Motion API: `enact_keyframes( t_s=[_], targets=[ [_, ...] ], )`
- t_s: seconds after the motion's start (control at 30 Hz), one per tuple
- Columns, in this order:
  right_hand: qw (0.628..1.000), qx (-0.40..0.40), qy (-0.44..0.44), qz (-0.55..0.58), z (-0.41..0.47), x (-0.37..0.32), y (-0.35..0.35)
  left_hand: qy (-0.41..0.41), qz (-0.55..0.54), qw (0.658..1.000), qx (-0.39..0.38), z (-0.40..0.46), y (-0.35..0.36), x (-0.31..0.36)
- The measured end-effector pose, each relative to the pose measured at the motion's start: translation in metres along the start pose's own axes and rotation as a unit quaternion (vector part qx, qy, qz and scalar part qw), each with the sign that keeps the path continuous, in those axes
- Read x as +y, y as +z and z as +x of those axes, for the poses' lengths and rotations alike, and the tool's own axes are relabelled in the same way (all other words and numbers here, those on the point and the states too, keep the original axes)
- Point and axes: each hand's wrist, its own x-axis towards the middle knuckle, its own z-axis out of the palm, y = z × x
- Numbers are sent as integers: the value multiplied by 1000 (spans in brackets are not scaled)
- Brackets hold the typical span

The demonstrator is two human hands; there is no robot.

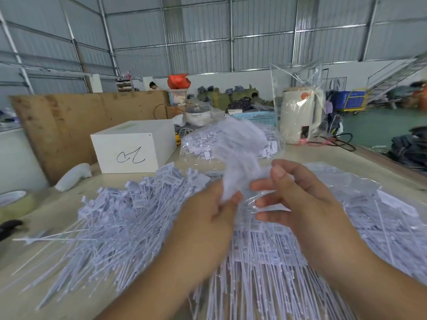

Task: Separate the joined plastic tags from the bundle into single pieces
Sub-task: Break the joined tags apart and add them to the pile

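The bundle [240, 158] of joined tags is held up above the table [300, 155], blurred by motion, its lower end caught between both hands. The left hand [208, 218] pinches that end with curled fingers [235, 197], thumb side up, which looks like an anchoring hold so the strip cannot slip. The right hand [293, 192] meets it from the other side, thumb [279, 172] on top and fingertips curled beneath the same end; it seems to grip the tags too, probably to twist or pull one piece off, though the blur hides the exact contact. Directly under the bundle lie flat rows of joined tags [265, 262] with their thin tails pointing toward the person, some in clear wrap. Left of the bundle spreads a loose heap [120, 218] of tags, likely the singles dropped there within easy reach. Behind the bundle sits a clear bag [203, 142] with more tags, and left of that a white box [136, 146] marked in pen. Further right of the bundle stands a cream kettle [300, 116] in plastic wrap. Much of the stock looks unseparated, so the job seems far from finished.
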Motion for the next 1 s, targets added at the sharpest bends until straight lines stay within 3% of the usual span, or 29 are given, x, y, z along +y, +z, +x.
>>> enact_keyframes(
  t_s=[0.1,0.17,0.23,0.3,0.4,0.5,0.6,0.9,1.0],
  targets=[
    [998,-21,23,-54,-1,4,0,-33,94,990,103,13,-32,-7],
    [994,-39,33,-92,-3,6,2,-74,194,966,157,22,-49,-20],
    [988,-64,31,-136,-5,8,4,-123,287,939,142,30,-58,-34],
    [977,-93,13,-191,-7,8,4,-175,351,916,81,33,-57,-45],
    [941,-140,-25,-306,-9,7,1,-189,412,890,46,35,-52,-54],
    [876,-167,-35,-451,-7,9,-4,-140,434,889,39,35,-47,-61],
    [820,-175,-47,-544,-4,10,-7,-114,448,886,-26,37,-39,-73],
    [736,-208,-74,-640,5,15,-14,-149,504,851,-4,45,-41,-89],
    [732,-175,-103,-650,7,13,-15,-89,470,877,36,40,-33,-75]
  ],
)
